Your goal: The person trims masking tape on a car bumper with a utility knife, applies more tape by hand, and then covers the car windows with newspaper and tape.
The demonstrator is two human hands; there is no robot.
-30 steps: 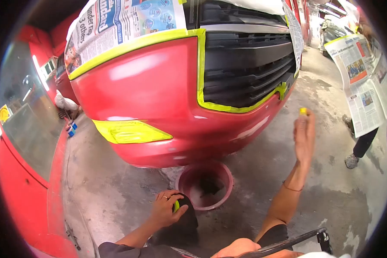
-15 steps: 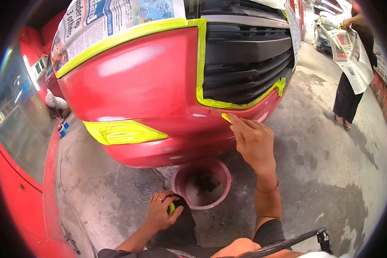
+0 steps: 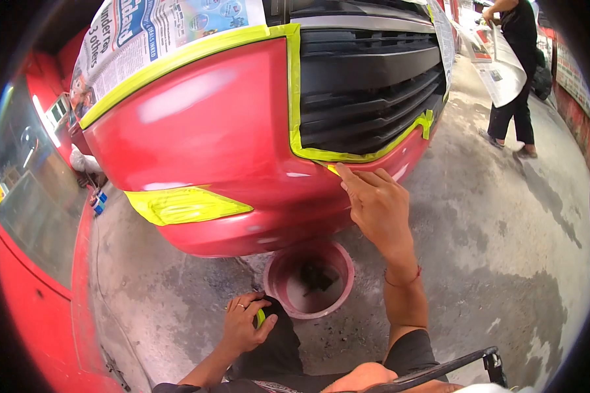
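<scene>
My right hand (image 3: 379,208) is closed around a small yellow cutter knife (image 3: 333,169), its tip against the lower edge of the black grille (image 3: 367,72). Bright yellow masking tape (image 3: 295,92) borders that grille on the red bumper (image 3: 203,137), which has pale patches. Over the fog-light area lies more yellow tape (image 3: 187,204). On my knee rests my left hand (image 3: 242,327), fingers curled over a roll of yellow tape (image 3: 261,318), mostly hidden.
Newspaper (image 3: 144,46) covers the car's upper front. A pink basin (image 3: 269,288) with murky water and something dark stands under the bumper. At right, a person (image 3: 518,72) carries newspaper sheets. Red-framed glass panels (image 3: 36,223) and a cable line the left.
My right hand with the cutter knife has shifted slightly up and left along the grille edge. The person at right has moved farther back. My left hand stays on the knee.
</scene>
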